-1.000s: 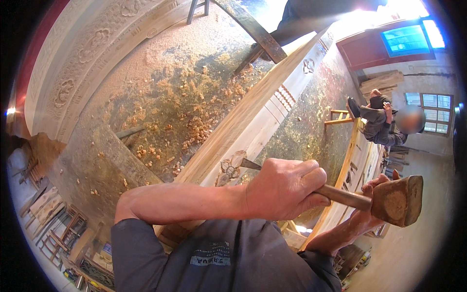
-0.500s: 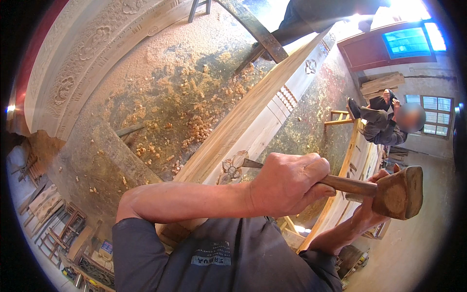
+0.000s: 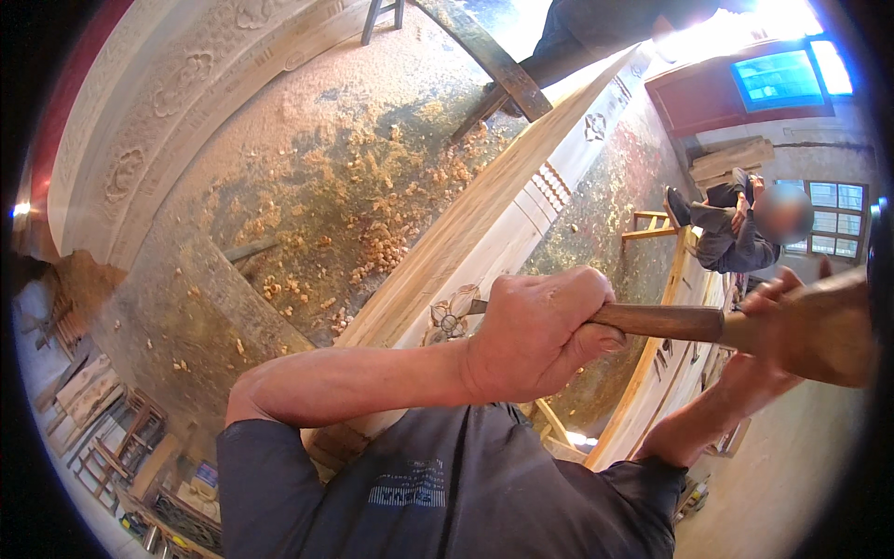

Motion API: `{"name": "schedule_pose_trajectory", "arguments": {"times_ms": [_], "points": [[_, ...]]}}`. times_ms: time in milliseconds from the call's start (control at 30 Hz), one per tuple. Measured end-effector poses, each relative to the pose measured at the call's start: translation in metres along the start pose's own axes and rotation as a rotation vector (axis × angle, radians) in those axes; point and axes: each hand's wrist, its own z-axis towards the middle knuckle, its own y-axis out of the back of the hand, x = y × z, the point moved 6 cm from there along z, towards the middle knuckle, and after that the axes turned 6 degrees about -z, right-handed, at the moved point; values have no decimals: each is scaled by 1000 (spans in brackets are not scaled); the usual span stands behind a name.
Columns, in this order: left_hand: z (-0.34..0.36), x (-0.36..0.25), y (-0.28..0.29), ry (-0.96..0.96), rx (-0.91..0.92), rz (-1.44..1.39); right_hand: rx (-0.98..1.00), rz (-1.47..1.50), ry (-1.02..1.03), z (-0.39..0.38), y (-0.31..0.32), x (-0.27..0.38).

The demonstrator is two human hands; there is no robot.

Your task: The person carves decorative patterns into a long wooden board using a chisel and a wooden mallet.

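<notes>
My left hand [image 3: 535,335] is closed around the wooden handle of a chisel [image 3: 670,321], whose metal blade meets a carved flower pattern [image 3: 447,317] on a long pale timber beam [image 3: 503,214]. To the right, my right hand [image 3: 759,359] grips a wooden mallet [image 3: 824,331]. Both hand and mallet are blurred, with the mallet's block behind the end of the chisel handle. Farther along the beam are carved bead rows [image 3: 549,186] and another flower motif [image 3: 593,129].
A person [image 3: 736,233] sits at a long bench [image 3: 670,363] on the right; another person's dark-clothed legs [image 3: 587,28] are at the top. A large carved cream panel [image 3: 140,158] stands left. Trestle boards [image 3: 494,65] and wood shavings [image 3: 382,233] lie around the beam.
My right hand with the mallet has swung rightward and upward, away from the chisel handle's end. My left hand and the chisel have shifted slightly upward.
</notes>
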Motion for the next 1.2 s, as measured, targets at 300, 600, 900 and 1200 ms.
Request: {"name": "schedule_pose_trajectory", "arguments": {"times_ms": [300,600,900,1200], "points": [[1,-1,2,-24,-12,-14,-34,364,-93,28,35,-50],[0,1,0,-16,17,-1,-97,239,-115,6,7,-37],[-4,0,-1,-35,53,32,184,-390,176,-1,-31,2],[-37,-41,-54,-363,546,-8,172,158,-712,-124,-76,-83]]}}
